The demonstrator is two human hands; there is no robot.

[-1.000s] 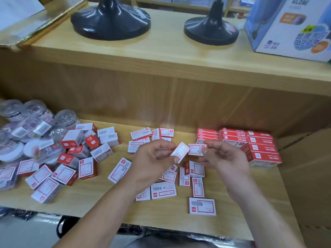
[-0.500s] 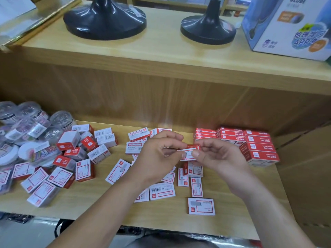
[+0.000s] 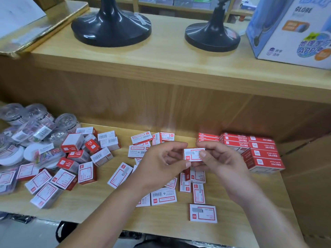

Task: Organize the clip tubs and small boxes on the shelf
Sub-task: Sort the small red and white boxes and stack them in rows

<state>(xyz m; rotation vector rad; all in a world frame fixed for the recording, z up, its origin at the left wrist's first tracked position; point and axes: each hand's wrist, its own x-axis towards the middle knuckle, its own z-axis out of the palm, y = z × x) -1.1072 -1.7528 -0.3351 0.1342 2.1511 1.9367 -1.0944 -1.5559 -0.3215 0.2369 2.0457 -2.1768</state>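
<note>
Sorting step in hand: one box pinched above shelf by both hands, left hand at its left end, right hand with thumb on its face. Stack built at right rear. Loose boxes scattered beneath hands. Tubs heaped far left. Next move, as judged: box to be squared and laid on stack, label aligned.

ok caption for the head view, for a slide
Left hand and right hand hold a small box over scattered boxes on the shelf.
</note>
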